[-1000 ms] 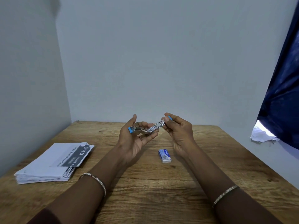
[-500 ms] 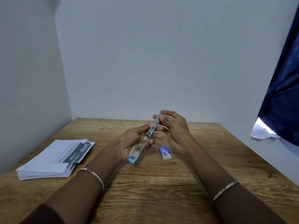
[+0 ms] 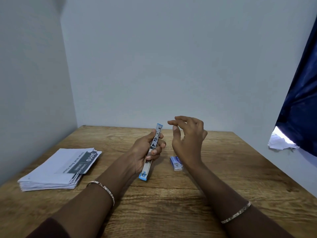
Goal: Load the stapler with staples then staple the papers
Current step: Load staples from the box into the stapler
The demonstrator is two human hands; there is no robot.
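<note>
A small metal stapler with blue ends is unfolded fully flat and held above the table, one end pointing at the far wall, the other toward me. My left hand is shut around its middle. My right hand hovers just right of the stapler, fingers loosely curled and apart, holding nothing. A small blue and white staple box lies on the wooden table below my right wrist. A stack of white papers with a dark printed label lies at the left of the table.
Grey walls close the table at the back and on the left. A dark blue curtain hangs at the right, with crumpled white paper under its lower edge.
The stapler has been swung open from a bent shape to fully straight. My right hand has let go of its far end and moved off to the right.
</note>
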